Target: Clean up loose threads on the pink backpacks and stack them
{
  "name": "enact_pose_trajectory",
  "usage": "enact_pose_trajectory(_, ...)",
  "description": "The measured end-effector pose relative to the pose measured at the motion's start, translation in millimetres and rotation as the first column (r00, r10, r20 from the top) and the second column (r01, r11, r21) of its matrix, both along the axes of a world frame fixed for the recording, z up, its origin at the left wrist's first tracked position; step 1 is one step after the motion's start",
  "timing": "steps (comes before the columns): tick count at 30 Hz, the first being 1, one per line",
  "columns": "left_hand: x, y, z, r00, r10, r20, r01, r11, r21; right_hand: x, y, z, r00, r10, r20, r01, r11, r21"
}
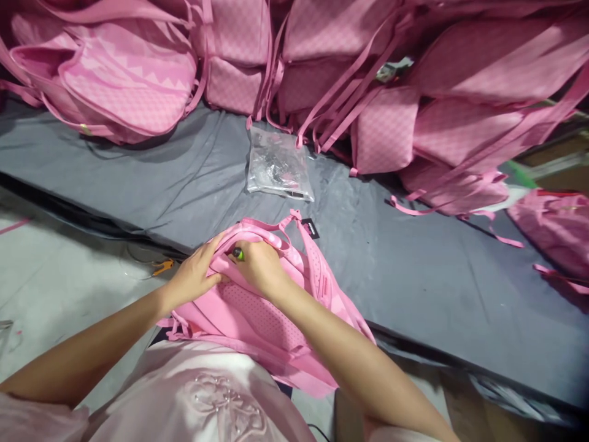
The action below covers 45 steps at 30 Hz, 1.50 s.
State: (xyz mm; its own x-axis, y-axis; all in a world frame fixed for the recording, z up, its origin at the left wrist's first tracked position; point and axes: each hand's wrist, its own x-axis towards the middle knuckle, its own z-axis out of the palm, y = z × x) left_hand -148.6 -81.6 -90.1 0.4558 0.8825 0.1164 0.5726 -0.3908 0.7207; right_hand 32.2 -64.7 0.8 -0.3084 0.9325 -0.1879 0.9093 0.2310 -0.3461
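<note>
A pink backpack [262, 316] rests against my body at the near edge of the grey-covered table, its dotted mesh padding facing up. My left hand [196, 276] grips the fabric at the left side of its opening, thumb on the near side. In my right hand [260, 267], fingers curled, is a tool with a black-and-green handle [238, 253]; its working end is hidden in the folds of the bag. A small black tag [311, 228] lies beside the top strap.
Several pink checkered backpacks [340, 37] line the far side of the table [414, 276]. A clear plastic bag [280, 164] of small parts lies ahead of my hands. Orange-handled snips [162, 266] hang near the table's front edge at left.
</note>
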Motion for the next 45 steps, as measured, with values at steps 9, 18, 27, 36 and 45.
enact_pose_trajectory(9,1.1,-2.6,-2.7,1.0,-0.019,0.003,0.019,0.999,0.033,4.4,-4.3,5.4,0.999,-0.047,0.025,0.047,0.999,-0.012)
enact_pose_trajectory(18,0.0,-3.2,-0.5,0.999,-0.037,0.005,0.037,0.999,0.015,6.8,-10.6,11.3,0.999,-0.013,-0.036,0.013,1.0,-0.014)
enact_pose_trajectory(27,-1.3,-0.5,-3.2,1.0,-0.02,0.014,0.02,1.0,0.002,18.6,-6.9,6.4,0.962,0.273,0.001,-0.273,0.962,0.027)
enact_pose_trajectory(36,-0.3,-1.5,1.5,1.0,-0.01,-0.003,0.01,1.0,0.01,18.0,-6.0,5.5,0.963,0.264,-0.049,-0.261,0.963,0.064)
enact_pose_trajectory(45,0.5,0.5,0.6,1.0,-0.001,-0.001,0.001,1.0,0.009,1.3,-7.2,-6.9,0.999,0.023,-0.038,-0.022,0.999,0.032)
